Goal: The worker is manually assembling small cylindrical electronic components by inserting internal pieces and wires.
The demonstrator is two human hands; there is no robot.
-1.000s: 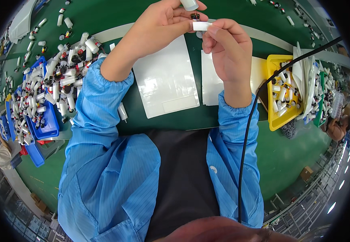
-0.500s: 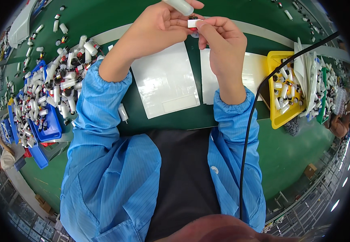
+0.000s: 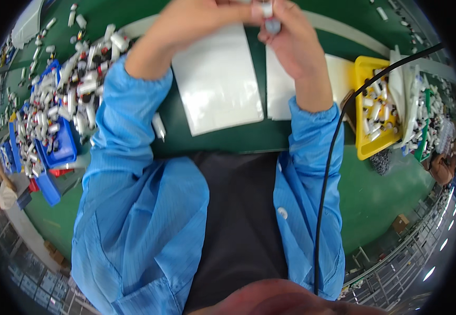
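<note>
Near the top edge both hands meet at a small part [image 3: 272,24] with a white band, some red and a rounded grey, see-through end. My right hand [image 3: 294,44] is closed, pinching it between thumb and fingers. My left hand [image 3: 199,23] comes in from the left, its fingertips closed against the part's white side; the picture's edge cuts off its upper side. Below the hands lies a glossy white sheet [image 3: 220,86], with more white sheets [image 3: 280,89] to the right. A loose white tube [image 3: 158,126] rests beside my left sleeve.
At left, many white tubes with black and red ends [image 3: 83,86] are heaped over blue bins [image 3: 62,149]. A yellow tray [image 3: 364,149] at right holds similar pieces. A black cable [image 3: 327,157] runs down past my right arm. Another person [image 3: 7,194] is at far left.
Both hands have shifted up toward the picture's top edge. The larger white tube in my left hand has left the view. The small part is turned, its grey end now facing down.
</note>
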